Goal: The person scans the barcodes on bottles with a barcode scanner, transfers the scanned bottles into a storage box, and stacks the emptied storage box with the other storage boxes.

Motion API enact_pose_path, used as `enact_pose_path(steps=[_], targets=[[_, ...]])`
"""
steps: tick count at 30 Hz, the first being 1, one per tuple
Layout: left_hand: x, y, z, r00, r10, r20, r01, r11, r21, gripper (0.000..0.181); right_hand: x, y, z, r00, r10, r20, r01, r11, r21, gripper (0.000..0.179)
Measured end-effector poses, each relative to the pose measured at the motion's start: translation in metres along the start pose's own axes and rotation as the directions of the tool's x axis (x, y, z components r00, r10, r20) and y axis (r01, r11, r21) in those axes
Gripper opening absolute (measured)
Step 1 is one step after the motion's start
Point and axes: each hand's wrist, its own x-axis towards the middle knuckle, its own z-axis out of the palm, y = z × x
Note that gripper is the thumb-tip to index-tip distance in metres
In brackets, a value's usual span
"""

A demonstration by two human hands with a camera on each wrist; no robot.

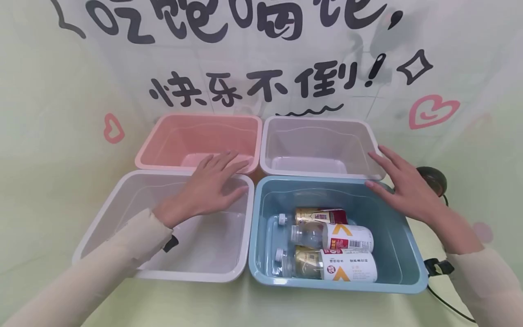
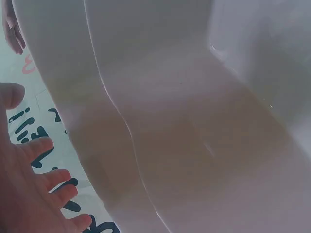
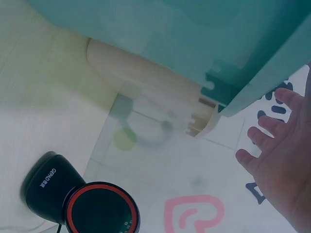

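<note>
My left hand (image 1: 206, 188) is above the front left pale grey bin (image 1: 188, 276), fingers spread toward the pink bin (image 1: 200, 117) behind it. The left wrist view shows that hand (image 2: 29, 179) with straight fingers and nothing held. Over the back right corner of the blue bin (image 1: 327, 285) is my right hand (image 1: 408, 188), its fingers extended near the rim of the back right grey bin (image 1: 318, 120); contact is unclear. Inside the blue bin lie two white-labelled bottles (image 1: 349, 267) and a gold and maroon labelled container (image 1: 323, 215), partly hidden.
The four bins form two rows on a pale green surface (image 1: 229, 306). Behind them hangs a white sheet (image 1: 241, 59) with dark writing and pink hearts. A black round-headed device (image 1: 433, 180) with a cable stands beyond the right hand.
</note>
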Motion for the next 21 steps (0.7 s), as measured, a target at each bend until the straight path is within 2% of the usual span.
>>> enact_pose_path(steps=[4, 7, 13, 17, 21], targets=[[-0.007, -0.001, 0.001, 0.999, 0.031, -0.015, -0.031, 0.999, 0.020, 0.073, -0.004, -0.008, -0.002, 1.000, -0.007, 0.011, 0.007, 1.000, -0.001, 0.085], [-0.010, -0.002, 0.003, 0.996, 0.081, -0.048, -0.080, 0.996, 0.029, 0.071, -0.007, -0.018, -0.004, 1.000, -0.017, 0.014, 0.017, 1.000, 0.004, 0.088], [-0.012, -0.005, 0.010, 0.974, 0.184, -0.130, -0.177, 0.982, 0.059, 0.067, -0.008, -0.041, -0.009, 0.997, -0.066, 0.039, 0.066, 0.998, 0.016, 0.092], [-0.010, -0.006, 0.012, 0.963, 0.208, -0.170, -0.198, 0.978, 0.071, 0.066, -0.008, -0.057, -0.011, 0.994, -0.089, 0.070, 0.088, 0.996, 0.021, 0.093], [-0.010, -0.005, 0.012, 0.971, 0.195, -0.136, -0.187, 0.980, 0.073, 0.066, -0.011, -0.066, -0.012, 0.989, -0.119, 0.088, 0.118, 0.993, 0.018, 0.092]])
